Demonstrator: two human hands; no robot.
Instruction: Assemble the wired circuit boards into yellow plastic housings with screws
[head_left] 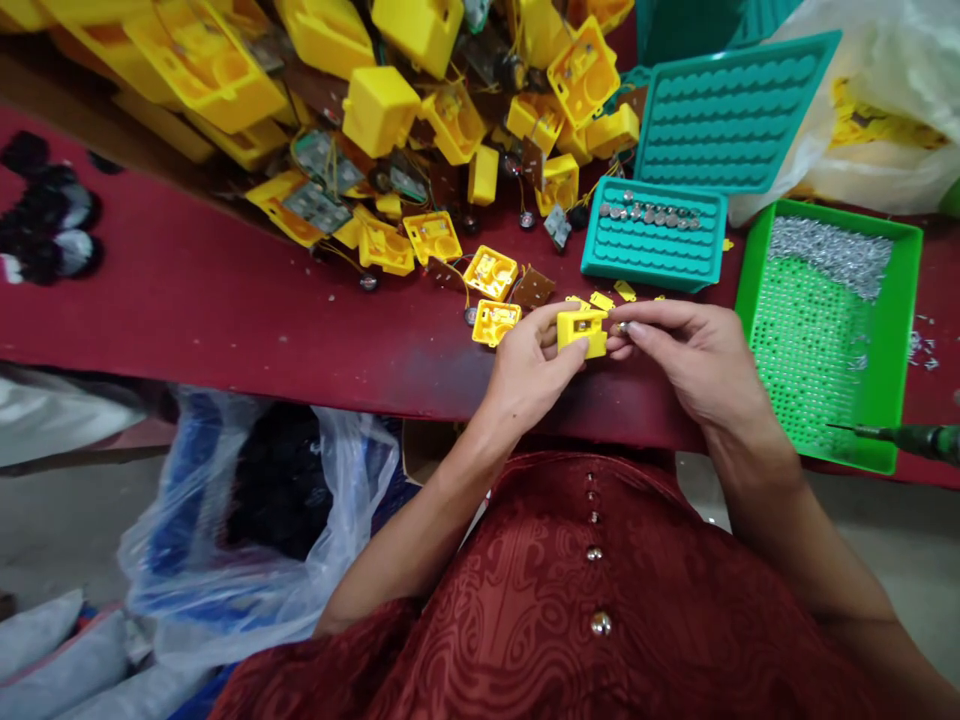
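My left hand (pixel 525 370) grips a small yellow plastic case (pixel 590 343), its open slot facing up and metal contacts showing inside. Just right of the case, my right hand (pixel 701 360) pinches a small shiny button cell (pixel 622 328) between thumb and fingertips; the fingers partly hide it. Beyond both hands stands a teal tray (pixel 652 268) with button cells (pixel 651 214) lying in its upper grooves. Small yellow covers (pixel 601 300) lie between that tray and my hands. Left of the case are two opened yellow cases (pixel 491 272) with their insides showing.
A heap of yellow cases (pixel 382 110) with wires and circuit boards fills the back left. On the right, a green basket (pixel 909 330) holds many small screws (pixel 832 250), with a screwdriver bit (pixel 862 430) over its near edge. A plastic-lined blue bin (pixel 191 480) stands below the table's left edge.
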